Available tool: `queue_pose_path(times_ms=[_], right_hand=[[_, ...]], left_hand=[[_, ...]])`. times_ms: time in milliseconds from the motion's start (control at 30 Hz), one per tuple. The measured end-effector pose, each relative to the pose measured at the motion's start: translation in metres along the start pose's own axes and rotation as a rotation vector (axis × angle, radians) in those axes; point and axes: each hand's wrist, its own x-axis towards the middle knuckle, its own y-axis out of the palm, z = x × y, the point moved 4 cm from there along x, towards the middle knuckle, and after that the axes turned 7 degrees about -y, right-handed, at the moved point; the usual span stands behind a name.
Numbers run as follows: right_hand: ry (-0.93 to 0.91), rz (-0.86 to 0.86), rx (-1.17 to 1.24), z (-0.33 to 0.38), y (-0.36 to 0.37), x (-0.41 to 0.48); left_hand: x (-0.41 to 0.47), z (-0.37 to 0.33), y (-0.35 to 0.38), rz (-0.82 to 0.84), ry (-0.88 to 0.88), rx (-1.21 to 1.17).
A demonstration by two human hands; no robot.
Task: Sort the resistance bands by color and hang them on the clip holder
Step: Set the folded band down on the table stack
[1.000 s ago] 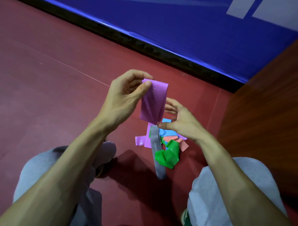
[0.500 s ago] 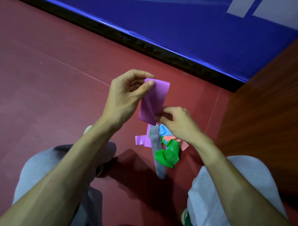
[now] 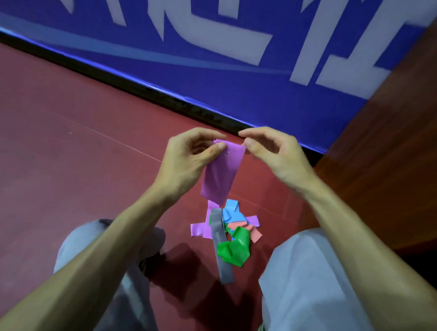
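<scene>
The floor [image 3: 64, 160] is smooth dark red, crossed by a thin pale seam [image 3: 114, 142]. Along its far edge runs a black strip [image 3: 116, 80], and above that a blue wall panel [image 3: 240, 91] with large white lettering [image 3: 212, 38]. A brown wooden panel [image 3: 386, 158] with a faint sheen stands at the right.

Band [image 3: 221, 173] hangs between left hand [image 3: 188, 159] and right hand [image 3: 274, 155], above pile [image 3: 231, 230] on floor [image 3: 76, 172]
</scene>
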Motion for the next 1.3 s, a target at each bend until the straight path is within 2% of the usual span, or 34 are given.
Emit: queue_pose_path(times_ms=[133,233,433,567,733,900,1100,1300], right_hand=[[-0.065,0.098,-0.146,0.060,-0.020,-0.002],[-0.142,0.102,-0.269,0.103,-0.037,-0.009],[-0.326,-0.039,-0.477,0.196,-0.072,-0.026],[-0.370,-0.162,-0.468,0.244,-0.102,-0.035],[-0.427,-0.276,-0.462,0.293,-0.144,-0.056],[-0.431,-0.363,-0.442,0.315,-0.187,-0.083],[-0.327,-0.560,-0.362,0.313,-0.258,-0.118],[-0.228,-0.630,-0.416,0.300,-0.325,-0.149]], left_hand=[[-0.012,-0.054,-0.001,0.009,0.083,-0.013],[-0.027,-0.094,0.000,0.030,0.142,-0.024],[-0.058,-0.164,0.015,0.123,0.177,0.009],[-0.078,-0.202,0.038,0.260,0.226,0.192],[-0.094,-0.240,0.065,0.302,0.298,0.233],[-0.106,-0.271,0.106,0.383,0.302,0.253],[-0.116,-0.298,0.167,0.491,0.344,0.367],[-0.121,-0.313,0.237,0.630,0.322,0.273]])
